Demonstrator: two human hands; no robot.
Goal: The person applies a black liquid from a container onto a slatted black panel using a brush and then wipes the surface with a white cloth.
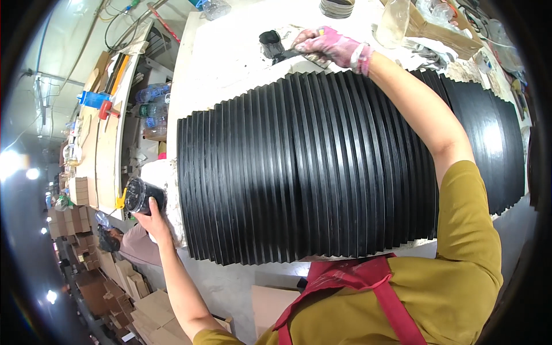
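Observation:
My left hand [154, 223], bare, is closed around a clear jar with black contents [145, 195] at the left edge of the table. My right hand [336, 48], in a stained pink glove, is closed on a flat, black-smeared tool [315, 58] whose exact kind is partly hidden by the fingers. Just left of that tool stands a small black-coated cup [271, 42], with a black smear on the white surface beside it. Between my hands lies a wide row of long black ribbed strips [299, 167], side by side across the table.
Along the far side of the white table [230, 52] are a stack of dark rings [337, 8], a cloudy plastic bottle [393, 23] and a cardboard box [460, 35]. Shelving with bottles [154, 109] stands left. Another person [135, 241] is low at left, near cardboard sheets [155, 310].

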